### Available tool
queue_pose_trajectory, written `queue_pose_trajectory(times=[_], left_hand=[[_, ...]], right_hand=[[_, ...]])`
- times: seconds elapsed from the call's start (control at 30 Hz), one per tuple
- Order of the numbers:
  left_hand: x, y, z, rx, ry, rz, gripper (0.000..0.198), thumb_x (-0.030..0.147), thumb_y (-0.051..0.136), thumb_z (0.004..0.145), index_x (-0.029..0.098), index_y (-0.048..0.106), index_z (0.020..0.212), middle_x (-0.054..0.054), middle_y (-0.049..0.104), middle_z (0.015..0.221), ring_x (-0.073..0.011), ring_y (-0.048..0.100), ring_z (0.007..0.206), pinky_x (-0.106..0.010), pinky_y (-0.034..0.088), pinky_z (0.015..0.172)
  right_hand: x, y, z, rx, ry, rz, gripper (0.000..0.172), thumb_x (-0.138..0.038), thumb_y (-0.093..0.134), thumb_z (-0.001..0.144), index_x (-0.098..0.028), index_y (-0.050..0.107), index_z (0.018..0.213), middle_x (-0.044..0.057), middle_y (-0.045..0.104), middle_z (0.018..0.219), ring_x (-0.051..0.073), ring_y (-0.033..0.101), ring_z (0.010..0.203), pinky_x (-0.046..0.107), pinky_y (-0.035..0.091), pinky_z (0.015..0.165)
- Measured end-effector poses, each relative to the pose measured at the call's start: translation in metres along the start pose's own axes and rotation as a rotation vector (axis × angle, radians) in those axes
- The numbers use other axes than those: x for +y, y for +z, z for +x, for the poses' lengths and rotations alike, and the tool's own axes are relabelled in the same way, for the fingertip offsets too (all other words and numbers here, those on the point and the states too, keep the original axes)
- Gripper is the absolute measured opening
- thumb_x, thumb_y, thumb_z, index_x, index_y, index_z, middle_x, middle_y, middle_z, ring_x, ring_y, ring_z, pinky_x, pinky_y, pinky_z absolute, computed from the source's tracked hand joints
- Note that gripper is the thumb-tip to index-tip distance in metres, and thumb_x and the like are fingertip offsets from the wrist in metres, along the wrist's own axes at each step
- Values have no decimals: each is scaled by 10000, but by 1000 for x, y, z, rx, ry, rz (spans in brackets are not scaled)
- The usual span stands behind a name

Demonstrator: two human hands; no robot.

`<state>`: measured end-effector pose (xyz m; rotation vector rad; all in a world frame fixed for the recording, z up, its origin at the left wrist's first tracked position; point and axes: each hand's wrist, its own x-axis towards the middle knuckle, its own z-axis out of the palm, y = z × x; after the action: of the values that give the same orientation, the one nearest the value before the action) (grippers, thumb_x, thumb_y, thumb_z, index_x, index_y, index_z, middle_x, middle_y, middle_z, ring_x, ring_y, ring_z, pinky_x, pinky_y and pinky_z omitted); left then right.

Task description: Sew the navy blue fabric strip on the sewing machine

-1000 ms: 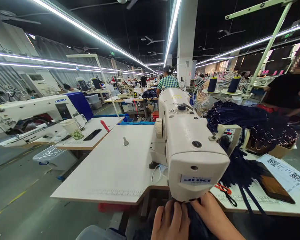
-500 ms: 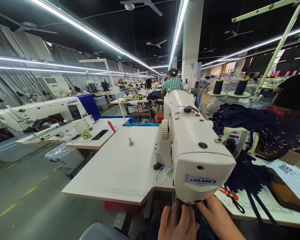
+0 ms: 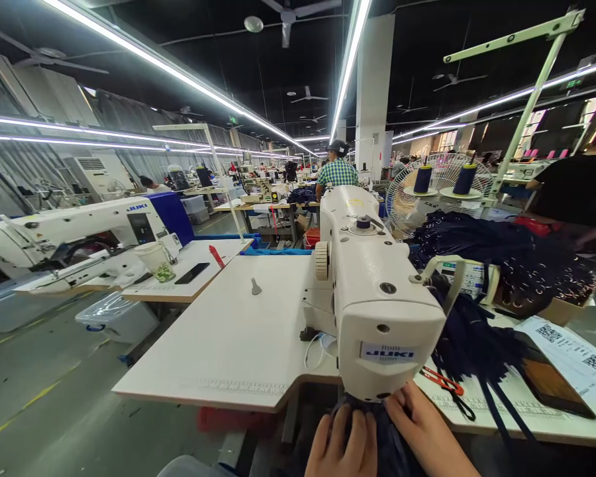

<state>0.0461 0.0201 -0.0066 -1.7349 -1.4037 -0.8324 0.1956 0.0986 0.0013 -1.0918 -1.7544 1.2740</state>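
At the bottom of the head view, my left hand (image 3: 344, 442) has its fingers curled down onto dark navy fabric (image 3: 393, 445) in front of the sewing machine (image 3: 388, 318). My right hand (image 3: 421, 419) comes in from the right, its thumb and fingers closed on the fabric just under the machine head. The needle area is hidden by the machine head and my hands. Right of the machine, an orange thread snipper (image 3: 442, 381) lies near a bundle of navy straps (image 3: 477, 338).
A metal part (image 3: 255, 286) lies on the white table (image 3: 218, 338). On the right are a dark phone (image 3: 556, 384), a paper with QR codes (image 3: 571, 344), thread cones (image 3: 464, 179) and a large fan (image 3: 400, 192). Another machine (image 3: 89, 232) stands left. Co-workers sit farther off.
The view has shifted slightly, so the machine and table appear farther left. My hands stay at the fabric below the machine head. The person in black at the right has shifted.
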Motion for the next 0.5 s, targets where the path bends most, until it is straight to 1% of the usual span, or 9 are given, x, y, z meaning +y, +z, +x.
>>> queue_pose_trajectory(times=[0.03,0.1,0.17,0.2,0.23,0.3,0.37,0.5], left_hand=[[-1,0,0,14,-11,-8,363,196,333,1005,261,678,914,93,747,845,-99,682,808,-320,420,788],[0,4,0,76,-26,-40,338,173,372,999,251,687,906,100,759,886,-83,675,799,-302,425,756],[4,9,-1,202,-34,-69,364,169,370,1004,256,696,868,115,760,854,-72,661,754,-290,420,710],[7,11,-1,249,-40,-76,391,179,355,1013,266,698,847,122,756,820,-70,655,733,-287,415,699],[9,12,-2,264,-43,-75,421,194,331,1023,274,700,835,123,753,793,-69,654,722,-288,412,698],[11,10,-3,212,-48,-42,436,227,313,1034,272,705,849,117,755,793,-63,664,731,-294,409,719],[12,6,-4,127,-50,4,385,253,349,1031,264,709,896,115,763,837,-58,674,756,-302,404,746],[12,0,-3,81,-57,42,354,201,364,1011,244,705,925,105,768,859,-54,678,778,-308,391,763]], right_hand=[[-2,2,-3,15,-5,-8,281,-498,465,893,-233,483,983,49,639,871,237,638,890,336,489,880],[-3,5,-6,27,-4,-65,295,-517,439,893,-231,469,961,16,570,804,218,609,819,319,490,818],[0,7,-6,5,6,-127,310,-525,402,891,-227,452,960,-7,512,766,204,568,753,313,481,754],[2,7,-5,-5,12,-149,313,-526,387,889,-227,442,964,-12,497,759,200,551,732,314,474,732],[3,7,-4,-8,19,-168,312,-524,374,886,-228,431,966,-13,493,756,199,539,716,318,466,713],[3,7,-2,0,31,-191,312,-525,358,870,-231,404,965,-1,517,763,205,541,704,332,451,698],[2,6,-1,21,39,-197,321,-530,351,848,-233,384,967,26,564,789,220,572,716,348,444,697],[-2,4,0,32,44,-233,280,-509,333,846,-247,393,923,44,602,794,242,608,726,371,437,698]])
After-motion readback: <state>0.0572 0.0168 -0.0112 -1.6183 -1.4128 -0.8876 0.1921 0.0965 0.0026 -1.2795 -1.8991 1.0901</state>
